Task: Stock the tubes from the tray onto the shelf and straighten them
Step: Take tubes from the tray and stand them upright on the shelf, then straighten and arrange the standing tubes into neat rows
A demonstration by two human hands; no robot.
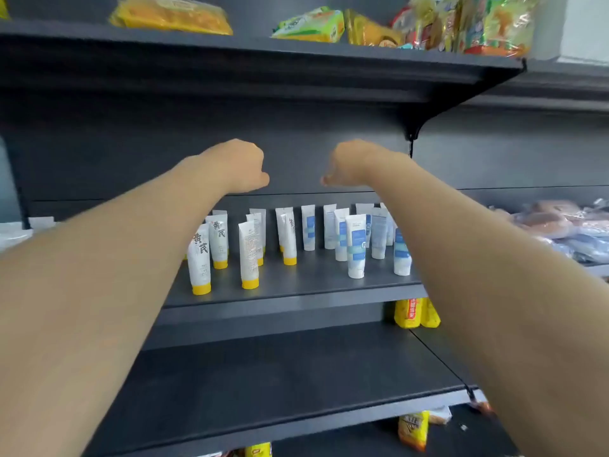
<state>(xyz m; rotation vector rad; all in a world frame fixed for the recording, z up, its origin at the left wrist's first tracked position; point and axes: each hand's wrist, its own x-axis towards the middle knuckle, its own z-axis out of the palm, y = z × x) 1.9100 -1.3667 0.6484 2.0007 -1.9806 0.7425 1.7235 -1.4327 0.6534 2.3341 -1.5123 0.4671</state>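
Tubes [248, 255]: upright on shelf [313, 280], rows ragged. Left hand [242, 166], right hand [352, 163]: above, apart, fingers hidden, grip unclear. Advised: align labels forward, gently.

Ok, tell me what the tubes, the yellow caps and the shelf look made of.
Tubes: likely soft plastic, glossy white, with flat crimped tops. Yellow caps: smooth, hard-looking plastic. Shelf: probably painted metal, matt dark grey, judging by its thin folded front lip.
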